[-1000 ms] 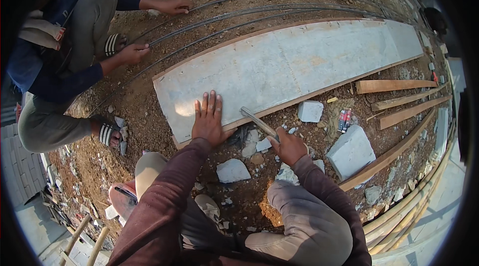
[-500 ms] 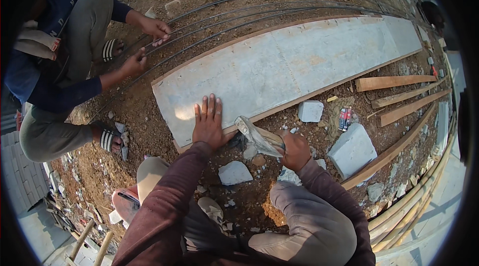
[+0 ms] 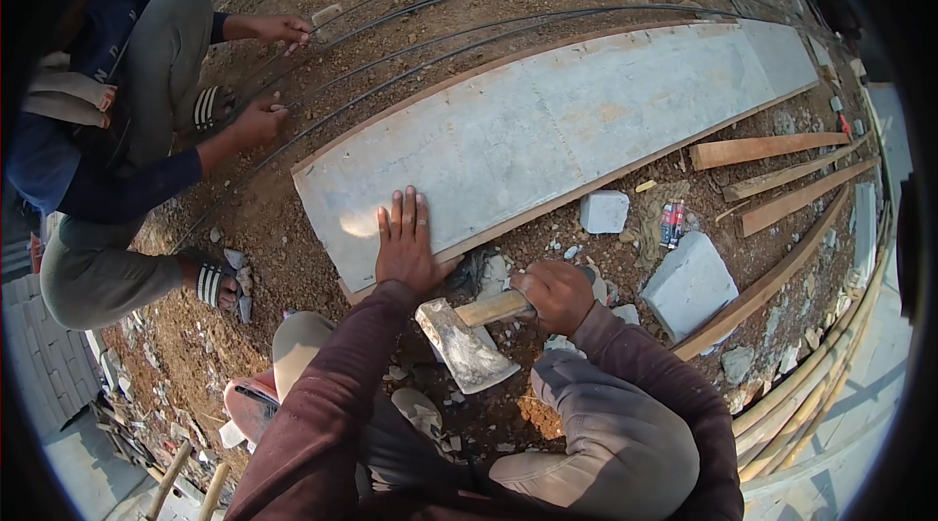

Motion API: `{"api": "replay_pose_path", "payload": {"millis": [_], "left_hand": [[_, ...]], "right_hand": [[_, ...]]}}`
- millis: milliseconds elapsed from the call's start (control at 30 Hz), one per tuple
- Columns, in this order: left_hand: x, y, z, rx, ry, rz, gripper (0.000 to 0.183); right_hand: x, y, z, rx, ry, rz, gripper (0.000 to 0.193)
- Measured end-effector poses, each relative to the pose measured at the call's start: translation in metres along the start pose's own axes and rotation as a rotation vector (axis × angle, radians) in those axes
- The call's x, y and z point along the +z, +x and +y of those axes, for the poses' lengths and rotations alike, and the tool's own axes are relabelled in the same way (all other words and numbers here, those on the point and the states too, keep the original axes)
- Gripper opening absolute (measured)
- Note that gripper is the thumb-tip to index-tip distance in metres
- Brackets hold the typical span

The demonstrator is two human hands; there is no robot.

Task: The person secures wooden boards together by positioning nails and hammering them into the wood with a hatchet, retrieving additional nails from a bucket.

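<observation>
The hatchet (image 3: pixel 467 343) hangs above the dirt between the knees, its grey metal head toward the person and low. It looks head-heavy and stiff, so a hold far back on the smooth wooden handle, as here, suits swinging. The right hand (image 3: pixel 555 294) has its grip wrapped closed around that handle. The left hand (image 3: pixel 407 245) lies flat, fingers spread, on the near end of the long grey board (image 3: pixel 547 125). Stone blocks (image 3: pixel 690 284) lie nearby.

My one head view looks steeply down, close over my knees, at the ground (image 3: pixel 322 228) ahead.
</observation>
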State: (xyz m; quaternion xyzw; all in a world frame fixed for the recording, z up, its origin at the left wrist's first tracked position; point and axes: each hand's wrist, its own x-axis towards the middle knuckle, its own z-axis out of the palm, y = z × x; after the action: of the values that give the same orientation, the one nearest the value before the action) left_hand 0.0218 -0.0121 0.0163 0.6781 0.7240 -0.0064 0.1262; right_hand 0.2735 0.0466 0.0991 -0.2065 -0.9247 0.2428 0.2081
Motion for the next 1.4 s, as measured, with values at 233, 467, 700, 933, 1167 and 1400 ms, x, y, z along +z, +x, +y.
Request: {"api": "replay_pose_path", "payload": {"millis": [233, 467, 700, 933, 1167, 1400], "left_hand": [[0.015, -0.002, -0.018, 0.016, 0.230, 0.083, 0.116], [0.003, 0.000, -0.001, -0.010, -0.050, 0.037, 0.116], [-0.008, 0.002, -0.003, -0.020, -0.034, -0.030, 0.116], [0.002, -0.004, -0.004, -0.005, -0.044, -0.013, 0.111], [0.003, 0.000, 0.001, 0.010, -0.044, 0.047, 0.116], [-0.006, 0.001, -0.004, -0.013, 0.005, -0.015, 0.119]], "right_hand": [[0.007, -0.004, -0.001, 0.363, -0.100, -0.089, 0.029], [0.016, -0.013, 0.020, 0.656, -0.216, -0.521, 0.031], [0.003, -0.005, -0.003, 0.168, -0.031, -0.072, 0.038], [0.022, -0.015, 0.013, 0.698, -0.132, -0.492, 0.039], [0.014, -0.024, 0.026, 0.492, 0.057, -0.137, 0.050], [0.013, -0.012, 0.015, 0.722, 0.089, -0.216, 0.054]]}}
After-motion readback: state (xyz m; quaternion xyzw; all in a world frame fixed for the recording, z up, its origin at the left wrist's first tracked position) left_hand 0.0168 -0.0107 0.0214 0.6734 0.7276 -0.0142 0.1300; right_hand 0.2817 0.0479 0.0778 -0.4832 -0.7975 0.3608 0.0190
